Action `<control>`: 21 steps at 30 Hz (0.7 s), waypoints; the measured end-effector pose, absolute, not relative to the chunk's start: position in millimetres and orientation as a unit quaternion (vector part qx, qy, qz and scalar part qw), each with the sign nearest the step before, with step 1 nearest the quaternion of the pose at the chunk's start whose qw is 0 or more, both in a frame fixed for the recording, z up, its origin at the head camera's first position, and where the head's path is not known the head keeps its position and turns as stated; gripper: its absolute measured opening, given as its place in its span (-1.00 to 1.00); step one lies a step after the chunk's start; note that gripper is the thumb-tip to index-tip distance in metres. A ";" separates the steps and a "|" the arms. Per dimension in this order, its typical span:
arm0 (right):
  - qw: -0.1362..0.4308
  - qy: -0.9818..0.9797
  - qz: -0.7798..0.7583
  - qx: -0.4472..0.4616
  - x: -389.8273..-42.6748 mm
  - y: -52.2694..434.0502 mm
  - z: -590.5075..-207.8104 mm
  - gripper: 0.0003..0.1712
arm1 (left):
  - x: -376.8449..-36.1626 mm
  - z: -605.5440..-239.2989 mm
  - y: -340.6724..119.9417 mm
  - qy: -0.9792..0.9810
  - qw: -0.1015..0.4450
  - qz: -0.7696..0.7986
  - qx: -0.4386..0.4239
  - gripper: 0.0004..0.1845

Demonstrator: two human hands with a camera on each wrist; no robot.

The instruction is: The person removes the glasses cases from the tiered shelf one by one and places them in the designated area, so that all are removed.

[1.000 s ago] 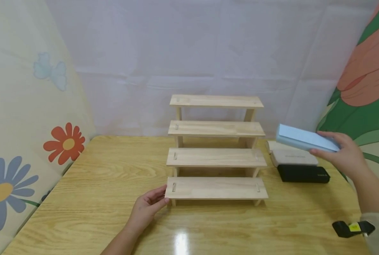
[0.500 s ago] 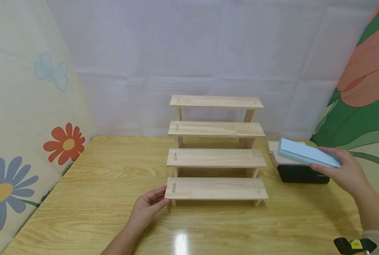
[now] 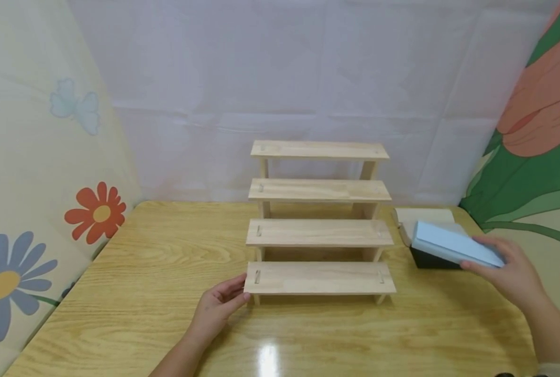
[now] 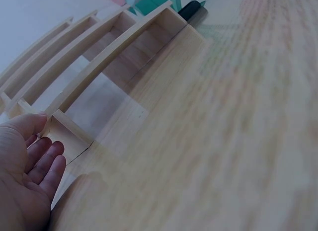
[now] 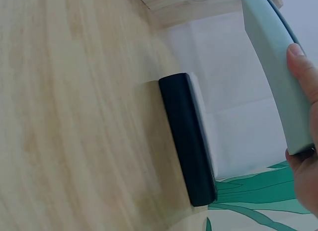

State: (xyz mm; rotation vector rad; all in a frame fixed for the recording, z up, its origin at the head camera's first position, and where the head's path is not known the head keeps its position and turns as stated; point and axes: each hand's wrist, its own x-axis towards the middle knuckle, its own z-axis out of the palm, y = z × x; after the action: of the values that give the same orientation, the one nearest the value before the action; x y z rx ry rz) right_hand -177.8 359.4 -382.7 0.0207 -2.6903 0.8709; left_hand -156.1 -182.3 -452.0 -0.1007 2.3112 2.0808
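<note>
My left hand (image 3: 218, 309) holds the left end of the lowest board of a four-tiered wooden display stand (image 3: 319, 277). In the left wrist view the thumb (image 4: 32, 124) lies against the board's corner, with several loosely bent fingers below it. My right hand (image 3: 513, 269) grips a light blue glasses case (image 3: 456, 243) by its right end, thumb on the near side. The blue case is tilted above a black glasses case (image 3: 432, 259) and hides part of it. The right wrist view shows the blue case (image 5: 278, 77) apart from the black case (image 5: 186, 141) on the table.
Behind the black case lie pale cases (image 3: 423, 214), partly covered by the blue one. The wooden table (image 3: 166, 251) meets a white cloth backdrop (image 3: 204, 104). Flower-printed panels (image 3: 100, 212) stand at both sides. The stand's upper boards carry nothing.
My right hand has brought the blue glasses case downward, over the pale and black cases, covering more of them. The left hand and the stand have stayed put.
</note>
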 end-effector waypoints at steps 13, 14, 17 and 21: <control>0.127 -0.944 0.303 -0.011 -162.9 361.0 -402.9 -0.17 | -156.2 -452.1 -183.6 0.744 0.018 0.668 -0.025 -0.52; 0.124 -0.944 0.305 -0.012 -162.1 361.4 -403.9 -0.16 | -156.3 -452.2 -183.5 0.744 0.018 0.668 -0.025 -0.52; 0.117 -0.943 0.312 -0.014 -159.6 363.3 -408.4 -0.15 | -156.5 -452.5 -183.2 0.744 0.017 0.668 -0.026 -0.52; 0.129 -0.942 0.308 -0.016 -155.0 365.7 -416.7 -0.17 | -156.4 -452.4 -182.8 0.743 0.017 0.668 -0.030 -0.52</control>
State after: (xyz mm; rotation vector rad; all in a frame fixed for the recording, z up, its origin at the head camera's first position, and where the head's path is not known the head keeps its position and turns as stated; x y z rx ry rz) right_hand -155.0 365.7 -416.7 -0.0458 -2.7402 0.8963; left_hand -156.4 -182.8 -452.4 -0.0934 2.3109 2.0770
